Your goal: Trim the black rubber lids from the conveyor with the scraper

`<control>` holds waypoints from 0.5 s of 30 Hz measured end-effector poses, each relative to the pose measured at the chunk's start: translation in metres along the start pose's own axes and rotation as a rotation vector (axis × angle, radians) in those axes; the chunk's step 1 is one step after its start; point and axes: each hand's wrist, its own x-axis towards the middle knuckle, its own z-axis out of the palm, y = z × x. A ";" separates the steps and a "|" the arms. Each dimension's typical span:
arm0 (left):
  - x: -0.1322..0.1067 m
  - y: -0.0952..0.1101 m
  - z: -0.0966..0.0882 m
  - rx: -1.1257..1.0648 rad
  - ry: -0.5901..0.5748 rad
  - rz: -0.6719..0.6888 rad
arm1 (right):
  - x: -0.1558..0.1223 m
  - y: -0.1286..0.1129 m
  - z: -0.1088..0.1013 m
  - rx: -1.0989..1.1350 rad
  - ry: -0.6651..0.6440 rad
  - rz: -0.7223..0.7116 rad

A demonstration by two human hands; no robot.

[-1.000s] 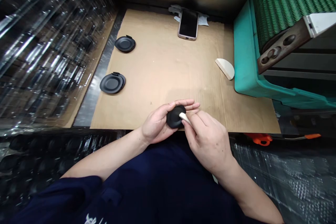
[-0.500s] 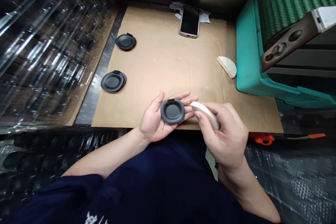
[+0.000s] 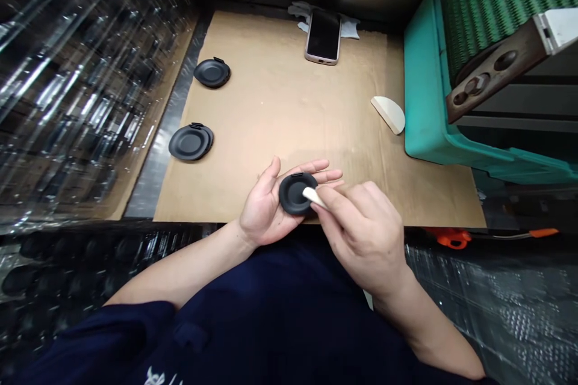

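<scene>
On the palm of my left hand (image 3: 270, 207) lies a black round plastic case (image 3: 293, 194) with a shallow dished face and a small tab at its far edge. The fingers of that hand stretch out flat beneath and beyond it. My right hand (image 3: 368, 228) pinches a cream-white sponge (image 3: 312, 195) between thumb and fingers. The sponge's tip is over the right part of the case's dished face and seems to touch it; most of the sponge is hidden by the hand.
Brown cardboard (image 3: 289, 114) covers the table. More black round cases lie on its left, at the back (image 3: 212, 73) and nearer (image 3: 190, 142). A half-round white sponge (image 3: 390, 114) lies beside a teal bin (image 3: 427, 84). A phone (image 3: 323, 36) rests at the back. Wrapped stacks stand left.
My right hand has moved left with the sponge, from beside the case to over its face. The sponge is now turned more edge-on. My left hand has barely moved.
</scene>
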 end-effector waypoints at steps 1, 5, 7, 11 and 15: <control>0.000 0.000 0.000 -0.003 -0.010 -0.002 | 0.002 -0.002 0.003 -0.021 -0.012 -0.032; 0.001 -0.002 -0.001 0.012 -0.017 -0.016 | 0.008 -0.005 0.016 -0.048 0.004 -0.090; 0.001 -0.003 0.000 0.017 0.005 -0.016 | 0.010 -0.004 0.021 -0.064 0.007 -0.071; 0.001 -0.004 0.002 0.030 0.055 -0.004 | 0.008 0.000 0.023 -0.146 0.021 -0.029; 0.000 -0.004 0.003 0.053 0.067 0.022 | 0.004 0.001 0.022 -0.177 0.046 -0.009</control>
